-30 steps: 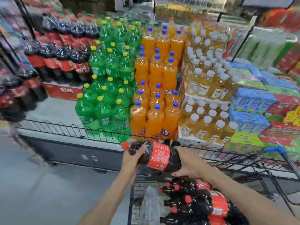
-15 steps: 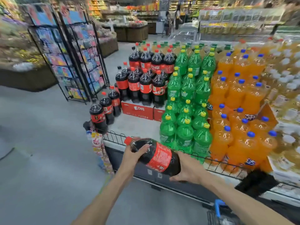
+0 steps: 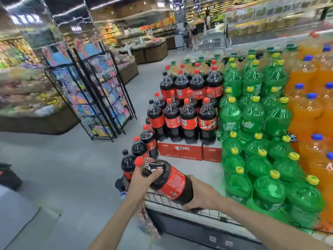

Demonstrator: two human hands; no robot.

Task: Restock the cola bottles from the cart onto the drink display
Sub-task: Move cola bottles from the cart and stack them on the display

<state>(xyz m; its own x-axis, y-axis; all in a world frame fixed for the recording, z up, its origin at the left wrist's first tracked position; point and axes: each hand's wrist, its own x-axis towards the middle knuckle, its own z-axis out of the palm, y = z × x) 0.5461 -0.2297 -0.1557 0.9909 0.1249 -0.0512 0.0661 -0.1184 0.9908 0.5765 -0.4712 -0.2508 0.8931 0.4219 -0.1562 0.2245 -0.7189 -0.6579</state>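
I am gripping the cola bottle (image 3: pixel 166 181) sideways over the display's wire rail (image 3: pixel 180 204), my left hand (image 3: pixel 142 179) clutching its neck and my right hand (image 3: pixel 200 196) cupping its base. Stacked cola bottles (image 3: pixel 182 112) are standing just beyond.

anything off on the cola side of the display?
Nothing spilled or toppled. The cola bottles stand upright on red cases; the white shelf in front is bare, and the carried bottle is tilted, cap left.

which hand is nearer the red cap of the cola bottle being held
Left. The left hand grips the held cola bottle at its neck, right below the red cap. The right hand cups the base, at the opposite end.
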